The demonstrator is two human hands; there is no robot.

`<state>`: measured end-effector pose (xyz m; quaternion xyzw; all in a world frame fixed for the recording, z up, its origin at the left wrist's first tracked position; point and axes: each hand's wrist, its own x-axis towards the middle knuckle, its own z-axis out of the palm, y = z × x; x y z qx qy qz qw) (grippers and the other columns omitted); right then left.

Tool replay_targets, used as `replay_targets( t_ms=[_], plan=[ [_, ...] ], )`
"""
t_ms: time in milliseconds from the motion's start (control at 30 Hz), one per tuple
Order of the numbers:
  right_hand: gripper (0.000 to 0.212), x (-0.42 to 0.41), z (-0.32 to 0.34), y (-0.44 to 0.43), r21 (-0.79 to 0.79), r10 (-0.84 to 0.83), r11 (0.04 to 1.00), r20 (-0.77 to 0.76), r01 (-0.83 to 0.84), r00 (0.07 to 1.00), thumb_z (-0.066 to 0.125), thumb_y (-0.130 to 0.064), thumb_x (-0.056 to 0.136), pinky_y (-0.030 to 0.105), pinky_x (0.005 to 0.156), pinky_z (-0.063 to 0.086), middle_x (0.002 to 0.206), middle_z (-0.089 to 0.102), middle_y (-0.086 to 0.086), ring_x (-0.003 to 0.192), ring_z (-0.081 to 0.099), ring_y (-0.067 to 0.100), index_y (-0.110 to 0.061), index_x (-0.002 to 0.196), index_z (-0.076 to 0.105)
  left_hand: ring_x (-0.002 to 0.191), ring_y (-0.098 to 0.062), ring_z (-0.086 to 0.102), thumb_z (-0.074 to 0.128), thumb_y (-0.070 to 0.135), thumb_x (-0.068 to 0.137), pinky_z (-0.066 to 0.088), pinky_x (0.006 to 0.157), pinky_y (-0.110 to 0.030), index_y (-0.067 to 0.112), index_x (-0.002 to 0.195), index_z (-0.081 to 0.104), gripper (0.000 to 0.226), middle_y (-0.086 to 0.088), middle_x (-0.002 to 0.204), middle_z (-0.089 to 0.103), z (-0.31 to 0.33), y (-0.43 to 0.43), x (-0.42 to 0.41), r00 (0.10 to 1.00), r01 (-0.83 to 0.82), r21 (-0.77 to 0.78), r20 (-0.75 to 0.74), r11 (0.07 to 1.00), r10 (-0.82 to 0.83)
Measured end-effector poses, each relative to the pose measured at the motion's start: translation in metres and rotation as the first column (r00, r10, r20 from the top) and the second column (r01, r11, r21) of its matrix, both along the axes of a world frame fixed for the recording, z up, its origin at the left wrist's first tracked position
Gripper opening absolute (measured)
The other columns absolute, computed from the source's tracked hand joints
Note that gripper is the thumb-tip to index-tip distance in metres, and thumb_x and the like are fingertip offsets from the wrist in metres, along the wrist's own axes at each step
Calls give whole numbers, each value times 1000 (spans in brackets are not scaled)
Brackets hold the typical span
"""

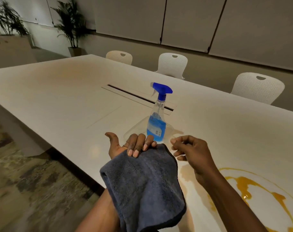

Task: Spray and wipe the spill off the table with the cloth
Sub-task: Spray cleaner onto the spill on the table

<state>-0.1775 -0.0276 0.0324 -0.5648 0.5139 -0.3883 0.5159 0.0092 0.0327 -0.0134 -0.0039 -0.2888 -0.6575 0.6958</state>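
Observation:
My left hand holds a dark blue-grey cloth, fingers curled over its top edge, the cloth draped down over my wrist. My right hand hovers just right of the cloth, fingers loosely bent and apart, holding nothing. A clear spray bottle with blue liquid and a blue trigger head stands upright on the white table, just beyond both hands. An orange-yellow spill spreads in rings and streaks on the table at the lower right, beside my right forearm.
A long cable slot runs across the table behind the bottle. Three white chairs stand along the far side. Potted plants stand at the back left. Patterned carpet lies left of the table's near edge.

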Motion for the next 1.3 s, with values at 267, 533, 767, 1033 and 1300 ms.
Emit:
replay_targets(
  t_ms=[267, 533, 767, 1033, 1300],
  plan=[
    [61, 60, 9, -90, -183, -55, 983, -114, 33, 992, 89, -40, 83, 38, 88, 63, 125, 70, 2, 117, 67, 21, -22, 132, 58, 73, -25, 48, 25, 104, 82, 38, 90, -41, 17, 46, 38, 96, -5, 50, 54, -4, -1, 20, 994, -112, 129, 31, 985, 109],
    [63, 114, 2, -149, -161, 97, 982, -46, -103, 994, 89, -46, 80, 37, 85, 59, 118, 76, 4, 110, 73, 25, -21, 129, 59, 74, -25, 49, 22, 103, 84, 37, 92, -40, 10, 45, 56, 106, -5, 50, 54, -5, -7, 29, 996, -85, 141, 28, 986, 82],
    [46, 124, 0, -164, -188, 314, 939, 135, -286, 940, 78, -24, 95, 37, 93, 61, 108, 83, 13, 99, 80, 30, -13, 136, 62, 73, -25, 50, 22, 103, 84, 38, 89, -40, 10, 44, 57, 107, -5, 50, 54, -8, -9, 37, 995, -97, 163, 22, 982, 95],
    [41, 119, 37, -160, -275, 273, 945, 368, -177, 889, 61, 2, 103, 41, 90, 59, 87, 76, 0, 81, 72, 17, -9, 142, 60, 76, -27, 49, 23, 100, 87, 38, 92, -41, 8, 46, 57, 106, -7, 52, 54, 2, -21, 37, 996, -75, 104, 47, 992, 71],
    [36, 41, 119, -108, -547, 259, 830, 207, -108, 944, 59, -29, 105, 41, 93, 58, 93, 66, 3, 81, 60, 14, -12, 136, 65, 76, -25, 49, 18, 102, 84, 36, 93, -39, 10, 45, 57, 107, -5, 52, 55, 14, -46, 14, 997, 3, 71, 78, 997, -9]
  ],
)
